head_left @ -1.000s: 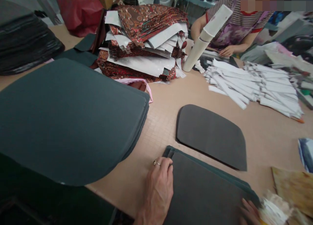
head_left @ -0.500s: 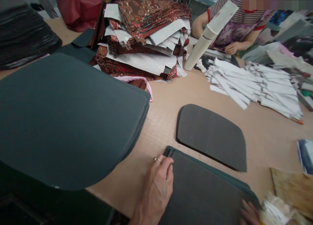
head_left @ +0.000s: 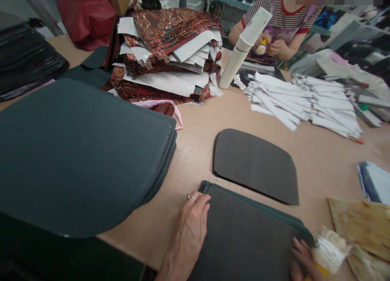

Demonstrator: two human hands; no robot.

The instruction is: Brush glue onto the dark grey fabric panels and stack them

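Observation:
My left hand (head_left: 190,228), with a ring on one finger, has its fingers pressed together at the left corner of a stack of dark sheets (head_left: 243,232). The top sheet is dark grey, with greenish edges of others showing under it. At the lower right, my right hand (head_left: 303,256) touches the stack's right edge with its fingertips. A brush (head_left: 332,250) with pale bristles and a yellow part sticks out from that hand; the frame edge cuts off the grip. Beyond the stack lies a smaller pile of rounded dark grey pieces (head_left: 256,165).
Large dark green sheets (head_left: 79,155) overhang the table edge at left. Behind them are patterned brown pieces (head_left: 176,33) and a pale tube (head_left: 243,49). White strips (head_left: 304,100) lie at the right, near a stained board (head_left: 361,226). Across the table, a co-worker's hands (head_left: 276,49) hold a brush.
The view has shifted slightly, so most table items appear farther left. More of the brush by my right hand shows. The co-worker's hands have come up with a brush. My left hand keeps its place.

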